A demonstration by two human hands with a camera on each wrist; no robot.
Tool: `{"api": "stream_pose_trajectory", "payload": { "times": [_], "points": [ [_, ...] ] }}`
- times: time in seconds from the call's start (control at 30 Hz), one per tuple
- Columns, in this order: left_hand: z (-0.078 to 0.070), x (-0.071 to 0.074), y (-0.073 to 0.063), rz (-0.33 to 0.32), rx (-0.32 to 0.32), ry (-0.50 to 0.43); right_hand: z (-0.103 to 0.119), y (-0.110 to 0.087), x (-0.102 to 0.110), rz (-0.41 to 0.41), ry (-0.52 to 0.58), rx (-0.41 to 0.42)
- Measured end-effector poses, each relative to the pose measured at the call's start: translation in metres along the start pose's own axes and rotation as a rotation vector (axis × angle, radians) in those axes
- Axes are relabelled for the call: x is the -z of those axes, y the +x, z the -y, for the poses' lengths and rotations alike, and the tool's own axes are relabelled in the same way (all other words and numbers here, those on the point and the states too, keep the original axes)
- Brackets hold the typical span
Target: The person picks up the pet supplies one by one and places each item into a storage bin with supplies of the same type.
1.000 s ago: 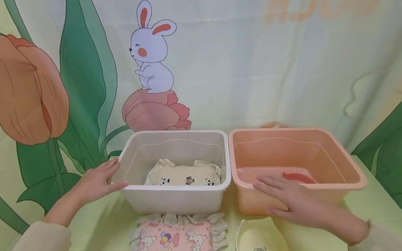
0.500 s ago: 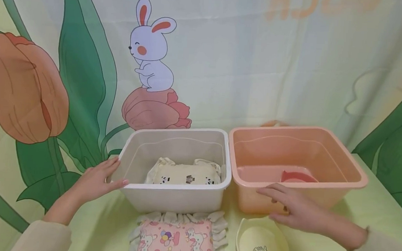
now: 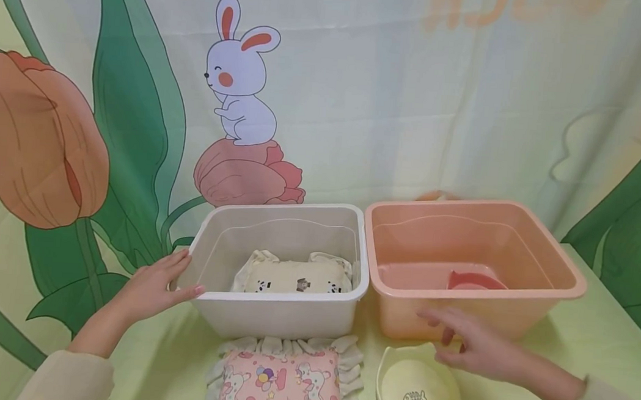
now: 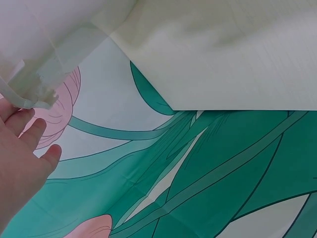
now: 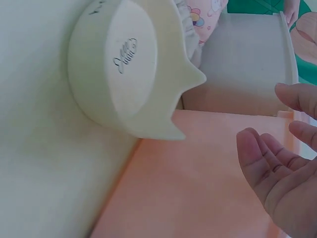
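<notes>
At the front left corner of a white plastic bin [image 3: 269,316], my left hand [image 3: 152,290] rests on the rim, its thumb laid along the front edge. Fingertips of that hand [image 4: 22,158] touch the bin's lip in the left wrist view. My right hand [image 3: 474,344] hovers in front of a peach bin [image 3: 457,309], fingers loosely bent and holding nothing. Just to its left, on the table, stands a pale yellow cat-eared bowl [image 3: 420,377] with a fishbone print. The right wrist view shows the bowl [image 5: 131,64] near the open palm.
A cream pillow with animal faces [image 3: 294,277] lies inside the white bin. In front of it is a pink ruffled pillow [image 3: 282,381]. The peach bin holds a red cat-eared dish [image 3: 475,281], partly hidden by the rim. Behind hangs a printed curtain [image 3: 387,106].
My right hand has lowered from the peach bin's front rim toward the yellow bowl. My left hand stays on the white bin.
</notes>
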State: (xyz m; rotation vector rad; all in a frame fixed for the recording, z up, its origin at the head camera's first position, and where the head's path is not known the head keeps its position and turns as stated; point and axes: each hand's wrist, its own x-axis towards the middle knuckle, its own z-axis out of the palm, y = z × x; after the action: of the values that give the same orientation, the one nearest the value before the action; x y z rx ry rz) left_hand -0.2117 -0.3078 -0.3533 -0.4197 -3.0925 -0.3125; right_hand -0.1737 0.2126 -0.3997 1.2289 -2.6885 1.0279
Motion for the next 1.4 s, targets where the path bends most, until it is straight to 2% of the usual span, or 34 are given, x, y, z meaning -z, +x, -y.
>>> {"api": "stream_pose_trajectory", "payload": {
  "times": [0.1,0.43,0.63,1.07,1.4],
  "points": [
    [-0.001,0.001,0.000,0.000,-0.005,0.000,-0.004,-0.005,-0.005,0.006,0.029,-0.023],
    [0.000,0.001,-0.001,-0.001,-0.009,0.007,-0.014,-0.018,-0.018,-0.021,0.102,-0.025],
    [0.000,0.002,-0.002,-0.005,-0.011,0.011,-0.020,-0.020,-0.023,-0.001,0.157,-0.088],
    [0.000,0.002,-0.001,-0.001,-0.008,0.014,-0.030,-0.029,-0.033,-0.009,0.172,-0.118],
    [0.000,0.001,-0.001,0.008,0.003,0.005,-0.033,-0.031,-0.034,0.017,0.202,-0.174]
  ]
}}
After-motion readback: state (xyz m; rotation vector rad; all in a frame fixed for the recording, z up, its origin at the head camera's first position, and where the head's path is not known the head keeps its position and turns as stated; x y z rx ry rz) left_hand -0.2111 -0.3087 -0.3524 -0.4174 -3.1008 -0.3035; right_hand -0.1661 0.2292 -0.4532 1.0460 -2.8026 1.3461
